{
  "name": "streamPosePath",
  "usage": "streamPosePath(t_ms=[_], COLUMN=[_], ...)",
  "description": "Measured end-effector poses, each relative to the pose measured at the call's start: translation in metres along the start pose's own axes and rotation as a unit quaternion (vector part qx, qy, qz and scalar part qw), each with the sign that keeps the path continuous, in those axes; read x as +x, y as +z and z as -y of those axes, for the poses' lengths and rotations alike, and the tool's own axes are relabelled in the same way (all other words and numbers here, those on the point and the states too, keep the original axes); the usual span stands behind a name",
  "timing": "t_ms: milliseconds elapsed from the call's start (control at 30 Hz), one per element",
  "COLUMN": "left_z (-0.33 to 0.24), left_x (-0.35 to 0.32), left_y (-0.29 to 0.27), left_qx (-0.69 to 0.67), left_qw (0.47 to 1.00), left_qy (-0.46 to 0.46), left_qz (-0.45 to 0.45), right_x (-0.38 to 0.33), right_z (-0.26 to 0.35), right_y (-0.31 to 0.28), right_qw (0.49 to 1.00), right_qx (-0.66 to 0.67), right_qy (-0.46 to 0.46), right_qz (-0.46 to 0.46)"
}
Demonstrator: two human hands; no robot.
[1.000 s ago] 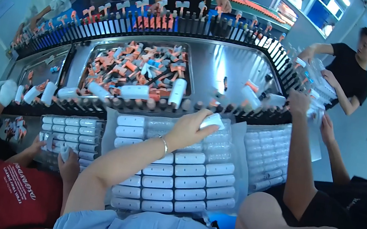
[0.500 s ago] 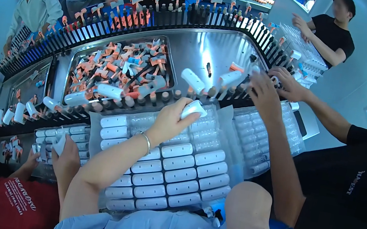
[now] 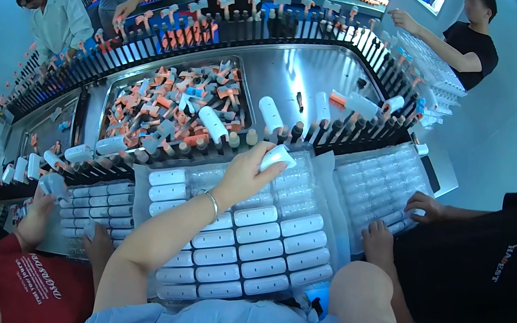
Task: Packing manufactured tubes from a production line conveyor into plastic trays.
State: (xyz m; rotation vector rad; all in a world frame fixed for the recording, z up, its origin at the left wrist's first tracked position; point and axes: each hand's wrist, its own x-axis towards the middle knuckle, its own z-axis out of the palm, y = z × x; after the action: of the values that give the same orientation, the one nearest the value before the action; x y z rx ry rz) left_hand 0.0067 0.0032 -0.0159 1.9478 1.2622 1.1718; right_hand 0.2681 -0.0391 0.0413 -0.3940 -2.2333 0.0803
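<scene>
My left hand reaches forward over a clear tray filled with rows of white capsule-shaped housings. It grips one white housing at the tray's far edge, just in front of a row of dark pegs. A thin bracelet sits on that wrist. My right hand rests, fingers spread, on the near edge of a second clear tray to the right; it holds nothing.
A steel bin of orange and white parts lies beyond the pegs. White housings stand on some pegs. A person in black works at my right, one in red at my left, and others across the line.
My left hand has stayed at the tray's far edge with the white housing. My right hand has come back from the peg row to the right tray's near edge.
</scene>
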Motion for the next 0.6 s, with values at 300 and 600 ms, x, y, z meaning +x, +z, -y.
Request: streamPosePath(t_ms=[300, 600], left_z=[-0.01, -0.008], left_x=[0.005, -0.002], left_y=[0.007, -0.007], left_qx=[-0.029, 0.004], left_qw=[0.999, 0.999], left_qy=[0.002, -0.025], left_qz=[0.014, 0.019], right_x=[-0.017, 0.057], right_z=[0.064, 0.057], right_y=[-0.077, -0.005], right_qw=[0.964, 0.972], right_qx=[0.257, 0.011], right_qy=[-0.051, 0.206], right_qz=[-0.049, 0.112])
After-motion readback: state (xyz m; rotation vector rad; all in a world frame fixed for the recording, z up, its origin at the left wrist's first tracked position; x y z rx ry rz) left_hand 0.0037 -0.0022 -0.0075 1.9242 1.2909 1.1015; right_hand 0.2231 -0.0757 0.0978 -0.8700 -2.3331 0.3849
